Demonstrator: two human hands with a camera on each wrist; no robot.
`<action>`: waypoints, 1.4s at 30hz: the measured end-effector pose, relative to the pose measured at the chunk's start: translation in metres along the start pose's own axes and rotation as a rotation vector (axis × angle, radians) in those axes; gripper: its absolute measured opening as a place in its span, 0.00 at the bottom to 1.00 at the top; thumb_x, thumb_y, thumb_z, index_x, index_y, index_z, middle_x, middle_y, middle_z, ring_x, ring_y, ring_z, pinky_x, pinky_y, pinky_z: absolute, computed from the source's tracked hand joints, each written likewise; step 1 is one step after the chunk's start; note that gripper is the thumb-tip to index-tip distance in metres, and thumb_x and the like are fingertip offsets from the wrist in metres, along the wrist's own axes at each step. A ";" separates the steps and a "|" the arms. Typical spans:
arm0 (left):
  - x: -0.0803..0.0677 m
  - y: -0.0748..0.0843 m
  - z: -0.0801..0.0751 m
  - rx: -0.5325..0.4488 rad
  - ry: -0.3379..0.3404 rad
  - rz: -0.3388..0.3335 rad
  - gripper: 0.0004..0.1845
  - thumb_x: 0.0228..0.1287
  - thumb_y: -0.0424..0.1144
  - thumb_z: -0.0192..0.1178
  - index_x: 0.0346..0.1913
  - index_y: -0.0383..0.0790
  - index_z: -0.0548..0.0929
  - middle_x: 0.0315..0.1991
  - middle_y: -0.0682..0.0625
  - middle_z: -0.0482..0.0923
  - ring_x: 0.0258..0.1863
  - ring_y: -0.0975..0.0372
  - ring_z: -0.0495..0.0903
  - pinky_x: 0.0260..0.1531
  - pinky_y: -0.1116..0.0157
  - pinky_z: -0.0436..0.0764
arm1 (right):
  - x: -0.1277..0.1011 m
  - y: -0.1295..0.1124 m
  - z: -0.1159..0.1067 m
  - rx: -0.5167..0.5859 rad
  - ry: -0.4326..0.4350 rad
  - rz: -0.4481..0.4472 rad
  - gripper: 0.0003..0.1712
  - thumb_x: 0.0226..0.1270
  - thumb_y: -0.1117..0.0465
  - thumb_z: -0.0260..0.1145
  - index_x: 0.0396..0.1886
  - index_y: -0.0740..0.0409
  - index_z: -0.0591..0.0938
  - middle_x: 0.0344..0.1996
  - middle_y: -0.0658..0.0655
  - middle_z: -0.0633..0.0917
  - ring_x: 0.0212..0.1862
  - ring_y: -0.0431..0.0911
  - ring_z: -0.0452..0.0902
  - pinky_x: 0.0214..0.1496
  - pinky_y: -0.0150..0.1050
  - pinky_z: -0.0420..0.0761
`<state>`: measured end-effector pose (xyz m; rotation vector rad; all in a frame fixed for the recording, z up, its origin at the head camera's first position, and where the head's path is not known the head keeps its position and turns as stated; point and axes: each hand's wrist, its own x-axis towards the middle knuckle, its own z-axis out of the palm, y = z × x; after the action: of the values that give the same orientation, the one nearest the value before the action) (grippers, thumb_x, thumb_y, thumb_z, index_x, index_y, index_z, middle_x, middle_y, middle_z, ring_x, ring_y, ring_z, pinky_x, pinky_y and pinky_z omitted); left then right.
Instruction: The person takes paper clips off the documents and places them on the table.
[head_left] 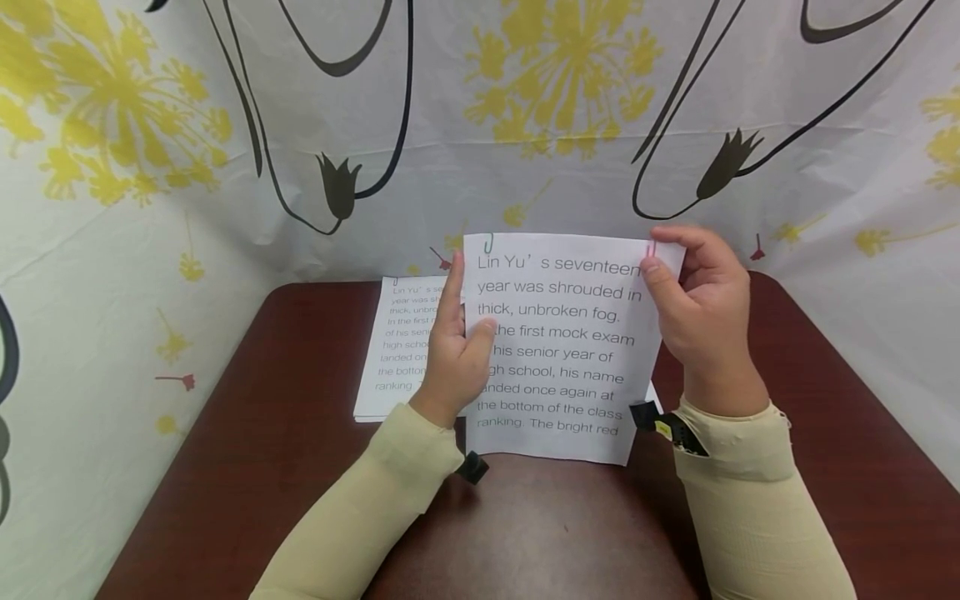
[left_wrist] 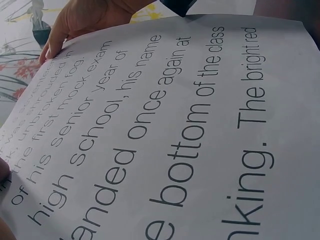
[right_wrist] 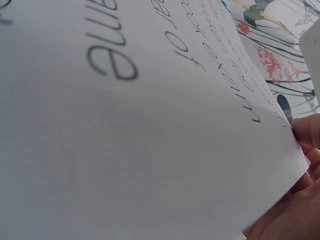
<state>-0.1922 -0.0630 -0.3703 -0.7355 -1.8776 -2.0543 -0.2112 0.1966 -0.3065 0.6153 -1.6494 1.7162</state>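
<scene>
Both hands hold one printed sheet [head_left: 558, 350] tilted up off the dark red-brown bench [head_left: 247, 467], its text facing the person; the lines begin "Lin Yu's seventeen" and end with "ranking. The bright red". The left hand [head_left: 453, 358] grips the sheet's left edge about halfway down, thumb across the front over the print and a finger running up along the edge. The right hand [head_left: 701, 304] pinches the sheet's upper right corner, thumb on the front and curled fingers behind, just beside a red paper clip [head_left: 651, 248] fixed on the top edge. A green paper clip [head_left: 489, 243] sits on the top edge near the left corner. The sheet's lower edge hangs just above the bench, between the two cream sleeves.

In the left wrist view the print fills the picture, and the right hand [left_wrist: 80, 22] shows at the far corner of the page. In the right wrist view the sheet [right_wrist: 150, 125] is seen from very close and blurred, with fingertips [right_wrist: 307, 132] of the right hand at its edge.

Behind the left hand, a second printed sheet [head_left: 393, 350] with the same text lies flat on the bench, partly hidden by the held one. A white cloth [head_left: 570, 108] with yellow flowers and black stems hangs behind and beside the bench
</scene>
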 end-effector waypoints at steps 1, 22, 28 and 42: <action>0.000 0.000 0.000 0.000 -0.001 0.001 0.49 0.75 0.22 0.44 0.86 0.71 0.42 0.71 0.55 0.77 0.51 0.53 0.90 0.41 0.56 0.91 | 0.000 0.000 0.000 0.006 0.002 0.002 0.16 0.67 0.78 0.65 0.53 0.81 0.81 0.33 0.54 0.90 0.32 0.40 0.87 0.32 0.28 0.85; 0.000 0.001 -0.001 -0.005 -0.006 0.003 0.50 0.75 0.22 0.44 0.85 0.74 0.43 0.71 0.54 0.78 0.51 0.52 0.90 0.40 0.55 0.91 | -0.001 0.002 0.000 0.091 0.009 -0.001 0.18 0.64 0.81 0.62 0.54 0.77 0.82 0.34 0.56 0.89 0.33 0.43 0.88 0.33 0.29 0.85; 0.000 0.001 -0.001 -0.007 -0.006 0.003 0.50 0.75 0.22 0.44 0.85 0.75 0.43 0.71 0.55 0.78 0.51 0.52 0.90 0.39 0.56 0.91 | 0.000 0.002 0.001 0.081 0.007 -0.007 0.18 0.64 0.81 0.62 0.54 0.78 0.82 0.34 0.56 0.89 0.33 0.43 0.88 0.33 0.29 0.85; 0.000 0.000 0.000 -0.024 -0.006 -0.012 0.51 0.74 0.21 0.44 0.85 0.75 0.43 0.70 0.54 0.79 0.51 0.52 0.90 0.43 0.54 0.91 | 0.000 0.002 0.002 0.114 0.013 0.009 0.19 0.63 0.82 0.61 0.54 0.77 0.82 0.32 0.57 0.88 0.32 0.44 0.87 0.32 0.29 0.85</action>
<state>-0.1923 -0.0629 -0.3699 -0.7394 -1.8680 -2.0883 -0.2126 0.1951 -0.3078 0.6490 -1.5557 1.8263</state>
